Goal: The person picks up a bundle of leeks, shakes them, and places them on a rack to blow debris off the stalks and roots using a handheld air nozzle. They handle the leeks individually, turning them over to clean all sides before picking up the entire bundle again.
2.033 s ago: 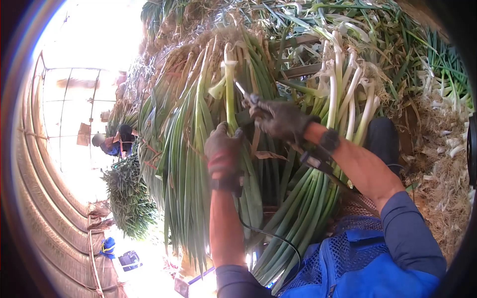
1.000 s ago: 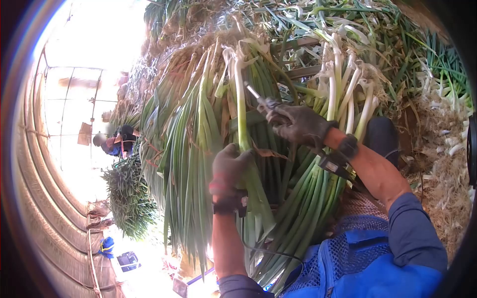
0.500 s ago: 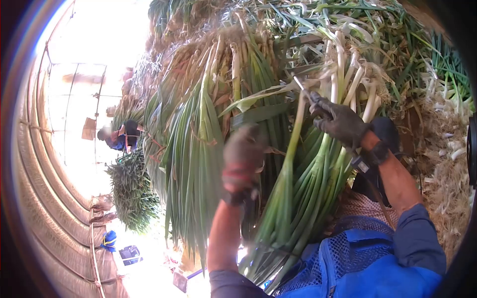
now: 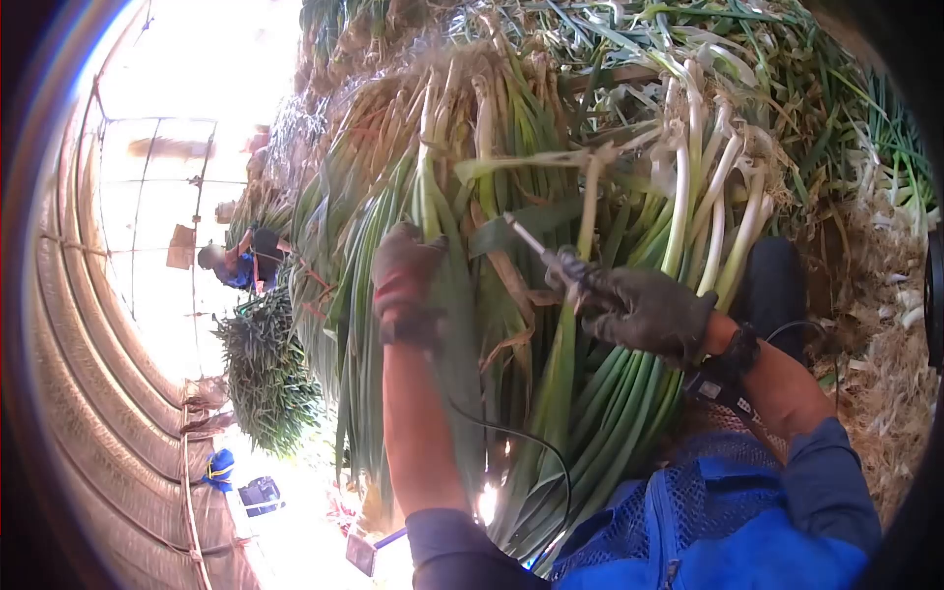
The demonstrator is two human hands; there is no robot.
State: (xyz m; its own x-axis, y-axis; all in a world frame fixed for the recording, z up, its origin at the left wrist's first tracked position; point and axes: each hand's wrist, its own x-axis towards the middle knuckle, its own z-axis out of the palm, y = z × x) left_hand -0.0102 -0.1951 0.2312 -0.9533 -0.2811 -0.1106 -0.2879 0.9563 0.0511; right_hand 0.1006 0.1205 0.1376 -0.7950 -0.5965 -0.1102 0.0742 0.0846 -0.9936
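My left hand (image 4: 405,280), in a dark glove with a red cuff, is on the hanging leaves of the bundle at the left. Its fingers close around the lower part of a green onion (image 4: 426,187) with a pale stalk. My gloved right hand (image 4: 644,310) grips a thin rod-shaped tool (image 4: 529,236) with a light metal tip pointing up and left. Below and behind that hand, several green onions (image 4: 680,197) with white stalks lie together, roots upward. A loose torn leaf (image 4: 521,163) stretches sideways above the tool.
A heap of leaf scraps (image 4: 787,108) fills the upper right, with shredded roots and peelings (image 4: 885,344) below it. A dark thin hose (image 4: 551,447) loops under my arms. Another person (image 4: 241,264) bends at the far left near a green bundle (image 4: 265,369).
My left hand has moved left and up onto the bundle and closed on a green onion. My right hand has moved down and left with the tool.
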